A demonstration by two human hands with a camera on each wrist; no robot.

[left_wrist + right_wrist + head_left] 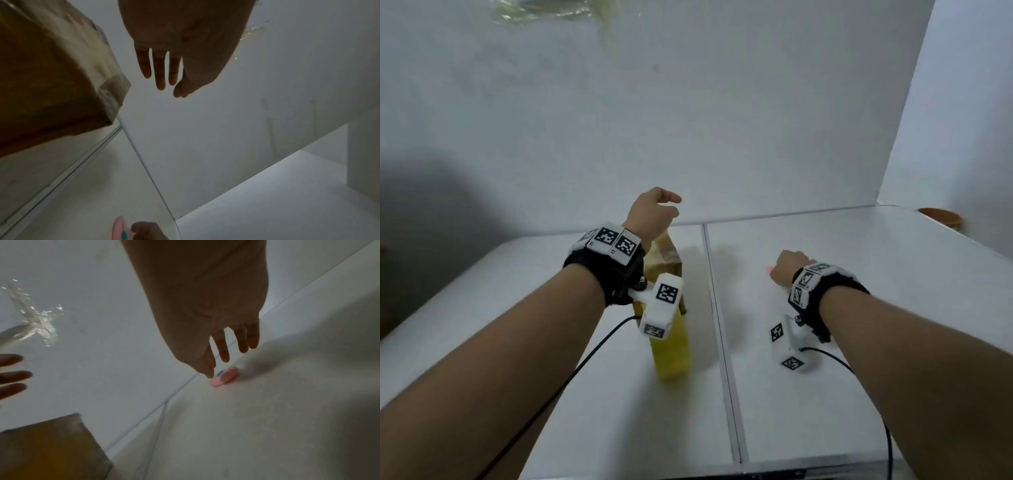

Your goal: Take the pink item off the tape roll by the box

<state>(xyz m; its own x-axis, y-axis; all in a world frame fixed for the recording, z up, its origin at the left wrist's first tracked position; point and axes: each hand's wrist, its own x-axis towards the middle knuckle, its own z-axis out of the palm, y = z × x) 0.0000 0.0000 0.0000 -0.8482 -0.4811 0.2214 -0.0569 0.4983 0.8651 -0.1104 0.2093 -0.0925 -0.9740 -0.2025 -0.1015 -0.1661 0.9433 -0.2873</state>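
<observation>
Right hand (205,313): fingers (224,352) released, thumb touching pink disc (224,378) on table (859,274). Left hand (650,216): released, above box (666,260), 9 o'clock of the disc.

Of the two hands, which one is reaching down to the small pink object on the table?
The right hand: its fingertips are at the small pink object on the white table. The left hand hangs open in the air above the cardboard box, holding nothing.
</observation>
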